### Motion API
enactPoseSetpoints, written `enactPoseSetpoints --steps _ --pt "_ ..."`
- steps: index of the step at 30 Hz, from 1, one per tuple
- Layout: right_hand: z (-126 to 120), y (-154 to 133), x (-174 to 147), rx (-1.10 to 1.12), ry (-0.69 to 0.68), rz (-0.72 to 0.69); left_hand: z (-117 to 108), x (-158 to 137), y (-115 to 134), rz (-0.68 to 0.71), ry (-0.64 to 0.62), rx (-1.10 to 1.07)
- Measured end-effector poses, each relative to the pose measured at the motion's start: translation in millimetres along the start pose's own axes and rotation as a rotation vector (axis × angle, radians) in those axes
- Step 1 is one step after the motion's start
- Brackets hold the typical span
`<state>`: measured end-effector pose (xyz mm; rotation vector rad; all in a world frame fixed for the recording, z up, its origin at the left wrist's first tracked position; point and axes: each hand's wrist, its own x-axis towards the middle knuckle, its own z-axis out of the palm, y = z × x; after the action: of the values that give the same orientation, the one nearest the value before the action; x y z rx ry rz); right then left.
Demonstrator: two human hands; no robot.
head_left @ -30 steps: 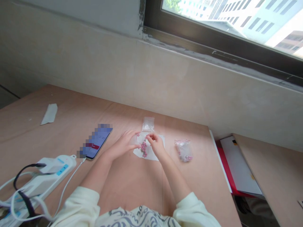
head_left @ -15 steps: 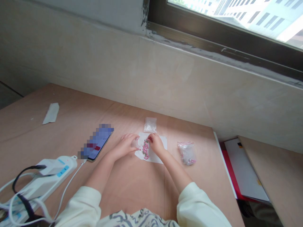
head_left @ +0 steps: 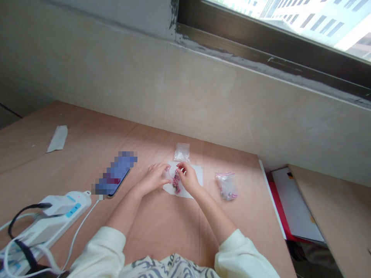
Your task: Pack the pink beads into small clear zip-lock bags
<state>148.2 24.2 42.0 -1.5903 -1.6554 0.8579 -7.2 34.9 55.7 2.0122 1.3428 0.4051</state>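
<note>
A sheet of white paper (head_left: 197,174) lies on the table, with a small heap of pink and dark beads (head_left: 176,185) on it. My left hand (head_left: 156,176) is at the paper's left edge, thumb and fingers curved around a clear plastic piece with a reddish rim (head_left: 170,170), which looks like a small bag held by its mouth. Just right of that rim, above the beads, my right hand (head_left: 187,175) has its thumb and fingertips pinched together. Whatever is between those fingertips is too small to name.
Behind the paper lies a small clear bag (head_left: 182,152); to its right is a zip bag with pink pieces (head_left: 226,186). Leftward are a phone (head_left: 116,175) on a white cable, a power strip (head_left: 60,216) with cords, and a paper scrap (head_left: 57,139).
My right hand has moved slightly left, closer to the reddish rim in my left hand. My left hand has stayed in nearly the same place.
</note>
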Motion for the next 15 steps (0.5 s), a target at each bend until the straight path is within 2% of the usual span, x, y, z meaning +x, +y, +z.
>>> enactPoseSetpoints --steps 4,8,11,15 --pt "5.8 20.3 2.9 -0.200 0.036 0.025 -6.6 -3.0 2.5 -0.004 -0.006 -0.026" --pt "7.8 29.8 6.2 -0.246 -0.007 0.015 -11.7 -5.7 5.1 -0.011 -0.010 -0.027" --pt "5.6 23.4 6.0 -0.234 -0.012 0.021 -12.5 -6.1 7.5 -0.021 -0.018 -0.030" --pt "2.9 6.5 0.6 -0.061 -0.018 -0.003 -7.3 -3.4 6.6 -0.022 -0.011 -0.039"
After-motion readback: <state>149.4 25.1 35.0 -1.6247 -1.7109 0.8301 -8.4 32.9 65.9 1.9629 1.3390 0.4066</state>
